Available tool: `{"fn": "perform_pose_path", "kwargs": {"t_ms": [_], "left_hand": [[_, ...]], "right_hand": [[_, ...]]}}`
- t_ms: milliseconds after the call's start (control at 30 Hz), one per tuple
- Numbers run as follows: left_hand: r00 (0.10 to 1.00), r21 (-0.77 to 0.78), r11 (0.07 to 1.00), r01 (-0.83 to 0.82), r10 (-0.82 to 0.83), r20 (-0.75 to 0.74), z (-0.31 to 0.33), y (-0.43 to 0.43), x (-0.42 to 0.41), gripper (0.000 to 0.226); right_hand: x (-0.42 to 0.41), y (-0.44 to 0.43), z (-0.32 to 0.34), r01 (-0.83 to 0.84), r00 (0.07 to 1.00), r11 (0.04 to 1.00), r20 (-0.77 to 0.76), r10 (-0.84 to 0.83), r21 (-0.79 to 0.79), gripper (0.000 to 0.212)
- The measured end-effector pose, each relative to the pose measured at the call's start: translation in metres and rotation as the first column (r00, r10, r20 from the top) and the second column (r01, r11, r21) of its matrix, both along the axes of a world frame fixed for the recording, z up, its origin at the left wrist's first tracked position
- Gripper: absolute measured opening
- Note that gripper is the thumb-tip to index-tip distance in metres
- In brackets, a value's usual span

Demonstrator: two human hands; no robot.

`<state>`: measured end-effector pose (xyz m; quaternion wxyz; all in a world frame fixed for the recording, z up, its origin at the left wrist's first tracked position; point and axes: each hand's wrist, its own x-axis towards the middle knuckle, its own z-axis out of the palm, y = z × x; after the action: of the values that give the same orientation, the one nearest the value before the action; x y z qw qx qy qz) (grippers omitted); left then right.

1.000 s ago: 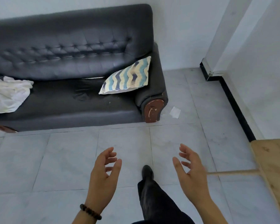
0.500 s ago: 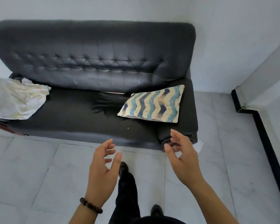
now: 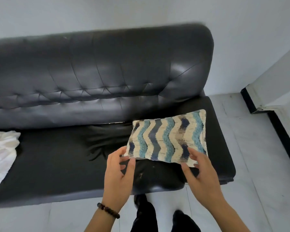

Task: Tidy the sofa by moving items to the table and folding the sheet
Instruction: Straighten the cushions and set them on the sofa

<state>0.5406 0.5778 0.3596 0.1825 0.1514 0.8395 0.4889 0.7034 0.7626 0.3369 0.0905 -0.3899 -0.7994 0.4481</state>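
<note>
Pillow (image 3: 167,139) lies at R end of the sofa (image 3: 90,72) seat, far edge propped toward backrest and armrest. Its long axis runs L–R across the person's front.

Both hands are at its near long edge:
- left hand (image 3: 119,180): at near-L corner, fingertips touching fabric, thumb below.
- right hand (image 3: 203,178): at near-R part, fingers over top face, thumb under edge.

Fingers of both are part-curled, bracketing the edge; whether a firm grip is made, can't tell. Reach is approx. symmetric, neither hand clearly nearer.

Likely next: pinch, then a two-handed lift toward the body.

White sheet (image 3: 2,156) is bunched at L end of seat, well apart from hands.
</note>
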Motion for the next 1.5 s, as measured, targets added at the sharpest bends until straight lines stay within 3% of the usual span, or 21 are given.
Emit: {"fn": "perform_pose_path", "kwargs": {"t_ms": [100, 300, 467, 600, 733, 867, 967, 1067, 1233, 1367, 1500], "left_hand": [[1.0, 0.003, 1.0, -0.008, 0.008, 0.008, -0.01, 0.022, -0.026, 0.039], [0.996, -0.042, 0.998, -0.055, 0.058, 0.063, -0.137, 0.102, -0.092, 0.033], [0.999, -0.138, 0.99, -0.031, 0.036, 0.036, -0.266, 0.152, -0.117, 0.031], [0.999, -0.327, 0.945, -0.029, 0.021, -0.03, -0.366, 0.173, -0.13, 0.05], [0.998, -0.511, 0.859, -0.04, 0.06, 0.023, -0.429, 0.183, -0.133, 0.07], [0.976, -0.51, 0.839, -0.191, 0.217, -0.007, -0.433, 0.185, -0.143, 0.045], [0.937, -0.406, 0.866, -0.293, 0.343, 0.057, -0.41, 0.182, -0.151, 0.027], [0.894, -0.277, 0.863, -0.422, 0.448, 0.031, -0.38, 0.161, -0.151, 0.02], [0.838, -0.127, 0.832, -0.541, 0.52, -0.164, -0.33, 0.091, -0.166, 0.027], [0.784, 0.011, 0.824, -0.567, 0.543, -0.302, -0.309, 0.055, -0.214, 0.021], [0.771, -0.016, 0.825, -0.565, 0.521, -0.368, -0.333, 0.028, -0.272, 0.027]], "right_hand": [[-0.034, 0.016, -0.007, 0.006, 1.0, 0.999, 0.008, -0.006, 0.032, 0.046], [-0.109, 0.083, -0.127, -0.001, 0.994, 0.994, 0.108, -0.01, 0.105, 0.045], [-0.136, 0.128, -0.246, -0.031, 0.938, 0.951, 0.337, -0.078, 0.306, 0.054], [-0.141, 0.15, -0.315, -0.174, 0.823, 0.84, 0.544, -0.161, 0.513, 0.072], [-0.144, 0.159, -0.345, -0.266, 0.819, 0.742, 0.55, -0.162, 0.615, 0.068], [-0.152, 0.163, -0.339, -0.278, 0.822, 0.752, 0.553, -0.135, 0.598, 0.063], [-0.158, 0.162, -0.319, -0.182, 0.866, 0.831, 0.486, -0.117, 0.525, 0.058], [-0.162, 0.148, -0.298, -0.052, 0.954, 0.874, 0.282, -0.099, 0.482, 0.047], [-0.195, 0.102, -0.282, 0.04, 0.996, 0.939, -0.087, -0.01, 0.342, 0.017], [-0.254, 0.074, -0.288, -0.003, 0.978, 0.934, -0.192, 0.077, 0.358, 0.017], [-0.308, 0.053, -0.312, -0.019, 0.973, 0.919, -0.205, 0.108, 0.394, 0.016]]}}
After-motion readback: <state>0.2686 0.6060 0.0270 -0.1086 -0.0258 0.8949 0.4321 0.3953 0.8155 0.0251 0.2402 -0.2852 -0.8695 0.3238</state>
